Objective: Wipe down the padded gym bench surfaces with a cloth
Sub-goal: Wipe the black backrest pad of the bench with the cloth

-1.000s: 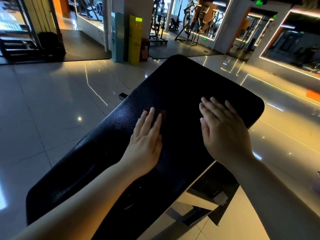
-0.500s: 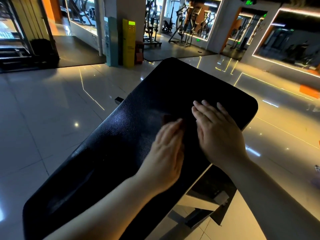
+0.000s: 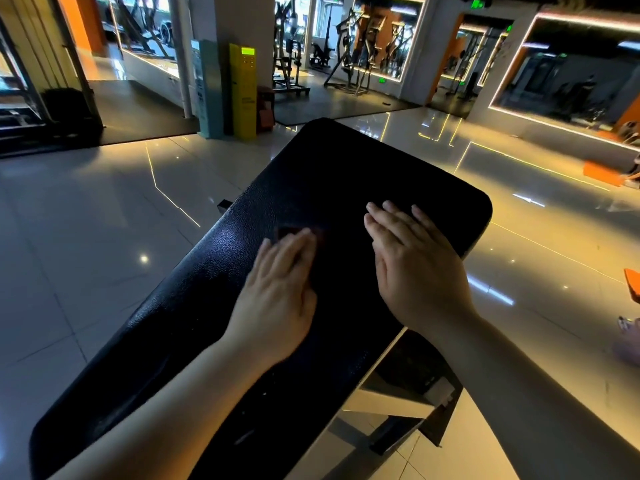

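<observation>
Bench pad (image 3: 329, 174), black, pebbled, round-cornered; left hand (image 3: 277, 296) flat on small dark cloth (image 3: 285, 232), right hand (image 3: 415, 271) flat, fingers straight.

Black padded bench (image 3: 194, 334): dark cloth (image 3: 284, 232) under left hand (image 3: 277, 299), right hand (image 3: 415, 275) flat beside.

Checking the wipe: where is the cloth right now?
Head view: the dark cloth lies under the left hand on the bench pad, left of the right hand.
</observation>
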A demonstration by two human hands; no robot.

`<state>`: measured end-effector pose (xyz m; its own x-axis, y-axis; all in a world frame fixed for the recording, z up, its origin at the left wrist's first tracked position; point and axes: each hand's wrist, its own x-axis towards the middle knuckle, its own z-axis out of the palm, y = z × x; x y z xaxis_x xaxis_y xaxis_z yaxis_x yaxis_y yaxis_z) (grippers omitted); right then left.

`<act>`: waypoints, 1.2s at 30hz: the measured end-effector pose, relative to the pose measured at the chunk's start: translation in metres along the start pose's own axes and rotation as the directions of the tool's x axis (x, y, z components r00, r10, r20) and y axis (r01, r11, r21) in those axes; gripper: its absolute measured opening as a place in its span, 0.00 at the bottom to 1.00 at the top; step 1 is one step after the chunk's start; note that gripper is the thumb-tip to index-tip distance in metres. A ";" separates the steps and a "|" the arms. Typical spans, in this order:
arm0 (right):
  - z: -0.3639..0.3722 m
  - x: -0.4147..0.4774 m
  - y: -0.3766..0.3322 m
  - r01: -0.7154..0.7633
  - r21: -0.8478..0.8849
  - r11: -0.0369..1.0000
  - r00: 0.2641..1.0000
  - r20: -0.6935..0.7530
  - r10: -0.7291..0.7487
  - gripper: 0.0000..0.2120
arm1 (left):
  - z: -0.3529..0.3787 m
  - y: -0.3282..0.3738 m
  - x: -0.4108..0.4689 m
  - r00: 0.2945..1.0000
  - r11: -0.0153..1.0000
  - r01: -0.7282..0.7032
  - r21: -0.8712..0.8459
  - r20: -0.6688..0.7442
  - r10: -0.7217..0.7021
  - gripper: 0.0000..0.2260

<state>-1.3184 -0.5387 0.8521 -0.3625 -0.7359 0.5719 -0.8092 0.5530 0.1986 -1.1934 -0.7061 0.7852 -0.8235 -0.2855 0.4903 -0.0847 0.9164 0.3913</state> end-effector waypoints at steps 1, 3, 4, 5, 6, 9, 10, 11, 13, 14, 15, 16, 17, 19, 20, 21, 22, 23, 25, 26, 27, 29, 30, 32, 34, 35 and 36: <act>0.000 0.000 0.000 0.000 0.006 1.000 1.000 0.002 0.000 0.23 | 0.000 0.000 0.008 0.996 0.995 0.087 -0.057 0.011 -0.086 0.32; -0.001 -0.001 0.000 -0.002 0.007 1.000 1.000 0.006 0.002 0.23 | 0.003 0.009 0.012 0.986 0.972 0.164 -0.171 0.055 -0.157 0.34; -0.001 -0.001 0.000 -0.002 0.002 1.000 1.000 0.011 0.002 0.23 | 0.004 0.015 0.007 0.988 0.970 0.148 -0.194 0.063 -0.138 0.33; -0.001 -0.001 0.000 -0.004 -0.004 1.000 1.000 0.017 0.004 0.23 | 0.003 0.021 -0.001 0.993 0.974 0.110 -0.201 0.066 -0.099 0.32; -0.001 -0.001 0.000 -0.006 -0.007 1.000 1.000 0.021 0.006 0.23 | 0.003 0.023 -0.009 0.997 0.979 0.058 -0.195 0.058 -0.048 0.30; -0.001 -0.001 -0.001 -0.015 -0.007 1.000 1.000 0.023 0.015 0.24 | 0.004 0.006 -0.015 0.999 0.993 0.040 -0.114 0.034 -0.036 0.26; -0.001 -0.001 -0.001 -0.016 -0.010 1.000 1.000 0.021 0.017 0.24 | 0.005 0.001 -0.008 0.997 0.992 0.083 -0.097 0.021 -0.081 0.26; -0.001 -0.001 -0.001 -0.016 -0.011 1.000 1.000 0.018 0.016 0.24 | 0.007 -0.001 0.000 0.992 0.987 0.127 -0.101 0.009 -0.126 0.28; -0.002 0.000 -0.001 -0.015 -0.008 1.000 1.000 0.014 0.015 0.24 | 0.008 0.010 0.011 0.985 0.974 0.169 -0.154 0.002 -0.171 0.30; -0.002 0.001 -0.001 -0.016 -0.009 1.000 1.000 0.016 0.016 0.24 | 0.008 0.020 0.012 0.988 0.973 0.154 -0.174 0.007 -0.156 0.30; -0.003 0.001 -0.001 -0.016 -0.012 1.000 1.000 0.021 0.016 0.24 | 0.007 0.031 0.009 0.993 0.977 0.120 -0.175 0.021 -0.118 0.30; -0.003 0.002 -0.001 -0.016 -0.015 1.000 1.000 0.025 0.016 0.24 | 0.006 0.038 0.004 0.997 0.984 0.067 -0.164 0.037 -0.062 0.29; -0.003 0.001 -0.001 -0.016 -0.018 1.000 0.999 0.028 0.016 0.24 | 0.004 0.040 -0.001 0.999 0.990 0.011 -0.141 0.054 -0.003 0.29; -0.003 0.001 -0.001 -0.013 -0.021 1.000 0.999 0.030 0.013 0.24 | 0.003 0.029 0.000 0.998 0.995 -0.039 -0.097 0.050 0.044 0.28; -0.003 0.001 -0.001 -0.012 -0.020 1.000 0.999 0.029 0.013 0.24 | 0.003 0.020 0.007 1.000 0.995 -0.008 -0.097 0.025 0.010 0.27; -0.004 0.001 -0.001 -0.012 -0.019 1.000 1.000 0.027 0.013 0.24 | 0.003 0.014 0.014 0.998 0.991 0.061 -0.118 0.002 -0.061 0.26; -0.005 0.002 -0.001 -0.012 -0.019 1.000 1.000 0.026 0.012 0.24 | 0.003 0.012 0.021 0.990 0.978 0.137 -0.156 -0.011 -0.140 0.26; -0.005 0.002 -0.001 -0.013 -0.020 1.000 0.999 0.029 0.013 0.24 | 0.004 0.014 0.024 0.982 0.965 0.185 -0.186 -0.008 -0.190 0.26; -0.004 0.002 -0.001 -0.014 -0.028 1.000 0.999 0.043 0.016 0.24 | 0.006 0.027 0.018 0.987 0.968 0.163 -0.190 0.015 -0.163 0.27; -0.004 0.002 -0.001 -0.013 -0.032 0.999 0.999 0.047 0.014 0.24 | 0.007 0.032 0.010 0.995 0.977 0.102 -0.186 0.023 -0.099 0.27; -0.003 0.002 -0.001 -0.011 -0.034 0.999 0.999 0.046 0.013 0.23 | 0.007 0.032 0.002 0.999 0.983 0.032 -0.181 0.033 -0.026 0.26; -0.004 0.002 -0.001 -0.007 -0.027 1.000 0.999 0.041 0.008 0.23 | 0.007 0.016 0.000 0.999 0.986 -0.023 -0.162 0.042 0.030 0.26; -0.004 0.002 -0.001 -0.007 -0.024 1.000 0.999 0.041 0.008 0.23 | 0.008 0.006 0.005 1.000 0.986 0.012 -0.164 0.023 -0.009 0.26; -0.004 0.003 -0.002 -0.009 -0.018 1.000 0.999 0.046 0.009 0.24 | 0.007 -0.002 0.017 0.985 0.966 0.163 -0.198 -0.015 -0.169 0.25; -0.004 0.002 -0.002 -0.013 -0.007 1.000 0.999 0.047 0.013 0.24 | 0.008 0.009 0.016 0.979 0.956 0.202 -0.215 0.007 -0.205 0.26; -0.003 0.002 -0.002 -0.010 -0.007 1.000 0.999 0.046 0.011 0.24 | 0.008 0.019 0.010 0.989 0.964 0.151 -0.219 0.029 -0.148 0.27; -0.003 0.003 -0.002 -0.001 -0.013 1.000 0.999 0.048 0.002 0.24 | 0.007 0.026 0.002 0.997 0.973 0.072 -0.219 0.050 -0.063 0.27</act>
<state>-1.3166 -0.5406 0.8562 -0.3858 -0.7530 0.5330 -0.8029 0.5587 0.2081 -1.2012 -0.6811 0.7913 -0.8436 -0.3281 0.4251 -0.0193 0.8096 0.5867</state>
